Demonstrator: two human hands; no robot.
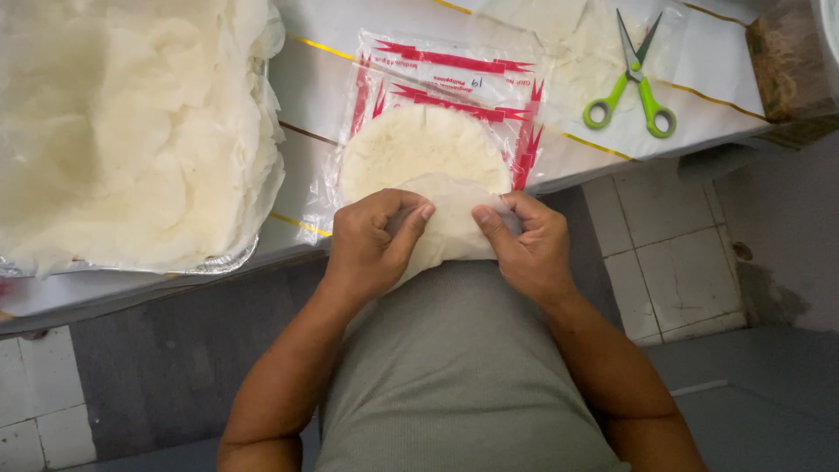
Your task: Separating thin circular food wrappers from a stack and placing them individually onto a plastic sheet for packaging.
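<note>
The left hand (371, 240) pinches the near left edge of a thin, pale round wrapper (446, 223), thumb over fingertips, its grip clenched on the sheet. The right hand (524, 245) does the same at the right edge, thumb pressed against the curled fingers, also grasping the wrapper. The wrapper hangs between the two hands, its lower part draped toward the person's grey shirt (463, 367), its upper edge lying over the stack behind it.

Just beyond the hands, a stack of round wrappers (419, 144) sits in an opened clear plastic packet (454, 74) with red printed bands, at the near edge of the surface (323, 87), which is covered in a white sheet with thin gold and dark lines. To the left, well apart from the hands, a foil-lined tray (223, 260) holds a large heap of separated wrappers (131, 131), loosely layered and crumpled. At the far right of the surface lie scissors (634, 79) with green handles, shut, resting on another clear packet (559, 44) of pale wrappers. Past the surface's right end stands a brownish object (791, 61), too blurred to tell. Below, a tiled floor (673, 262) shows.
</note>
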